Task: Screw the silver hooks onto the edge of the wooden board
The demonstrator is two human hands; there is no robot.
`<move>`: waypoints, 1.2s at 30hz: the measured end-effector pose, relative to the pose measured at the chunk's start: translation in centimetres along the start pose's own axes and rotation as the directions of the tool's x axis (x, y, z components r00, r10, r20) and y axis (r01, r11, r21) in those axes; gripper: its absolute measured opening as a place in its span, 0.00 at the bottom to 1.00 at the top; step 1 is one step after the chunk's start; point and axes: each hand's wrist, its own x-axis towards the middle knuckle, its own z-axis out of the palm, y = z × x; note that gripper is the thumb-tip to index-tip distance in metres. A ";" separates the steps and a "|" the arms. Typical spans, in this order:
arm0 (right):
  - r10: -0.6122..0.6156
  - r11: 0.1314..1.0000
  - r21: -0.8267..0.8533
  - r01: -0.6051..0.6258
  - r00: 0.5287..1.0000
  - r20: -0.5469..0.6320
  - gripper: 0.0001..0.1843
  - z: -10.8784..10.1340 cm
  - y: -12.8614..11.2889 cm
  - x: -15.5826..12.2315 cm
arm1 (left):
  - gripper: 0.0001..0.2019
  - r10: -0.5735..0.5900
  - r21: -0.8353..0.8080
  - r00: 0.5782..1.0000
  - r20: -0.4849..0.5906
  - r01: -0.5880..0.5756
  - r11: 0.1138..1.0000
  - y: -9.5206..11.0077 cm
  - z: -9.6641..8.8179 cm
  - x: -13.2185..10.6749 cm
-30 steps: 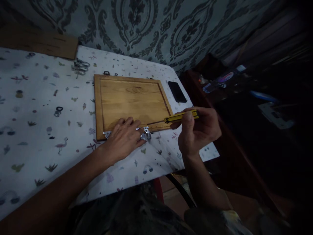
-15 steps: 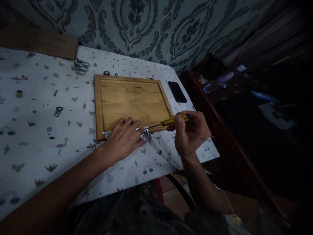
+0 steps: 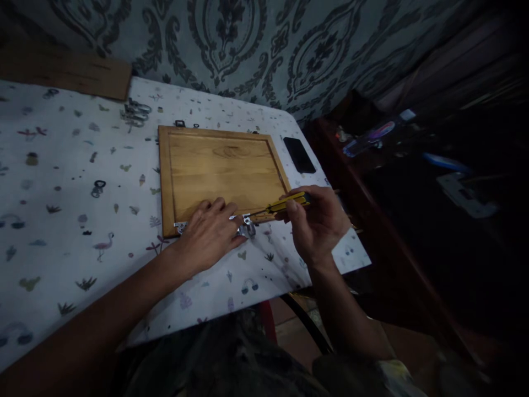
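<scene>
A wooden cabinet door (image 3: 221, 168) lies flat on a table covered with a patterned white cloth (image 3: 66, 220). My left hand (image 3: 209, 234) rests palm down on the door's near edge, its fingers pressing a metal hinge (image 3: 247, 226) there. My right hand (image 3: 318, 220) is closed round a yellow-handled screwdriver (image 3: 287, 202). The screwdriver's thin shaft points left, and its tip sits at the hinge beside my left fingertips.
A black phone (image 3: 299, 155) lies on the cloth to the right of the door. Loose metal hinges (image 3: 134, 113) sit at the back, near a brown board (image 3: 66, 71). The table's right edge drops to a dark cluttered area (image 3: 413, 165).
My right hand has moved left and slightly down with the screwdriver, bringing the tip from the door's right end to the hinge. My left hand has stayed put.
</scene>
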 end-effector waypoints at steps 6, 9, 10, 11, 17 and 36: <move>-0.055 0.991 0.129 0.043 0.994 0.092 0.08 -0.3 -1.4 1.3 | 0.16 0.000 0.018 1.000 0.025 -0.001 1.000 0.0 -0.3 0.2; 0.020 0.978 0.202 -0.042 0.994 0.111 0.07 -0.4 -1.6 1.6 | 0.16 -0.001 0.016 0.999 0.035 0.001 1.000 -0.1 -0.3 0.2; 0.041 0.972 0.225 -0.068 0.992 0.119 0.07 -0.4 -1.6 1.6 | 0.16 0.000 0.018 0.999 0.033 0.000 1.000 -0.1 -0.3 0.2; 0.059 0.966 0.242 -0.087 0.991 0.123 0.07 -0.5 -1.6 1.6 | 0.16 0.002 0.019 1.000 0.030 -0.002 1.000 -0.1 -0.2 0.2; 0.087 0.969 0.225 -0.103 0.993 0.080 0.10 -0.2 -1.4 1.4 | 0.16 0.002 0.017 1.000 0.020 -0.002 1.000 0.0 0.1 0.1; 0.105 0.992 0.074 -0.098 0.989 -0.101 0.15 0.7 -1.5 0.9 | 0.16 -0.009 0.017 0.999 0.050 0.008 1.000 0.1 -0.3 0.1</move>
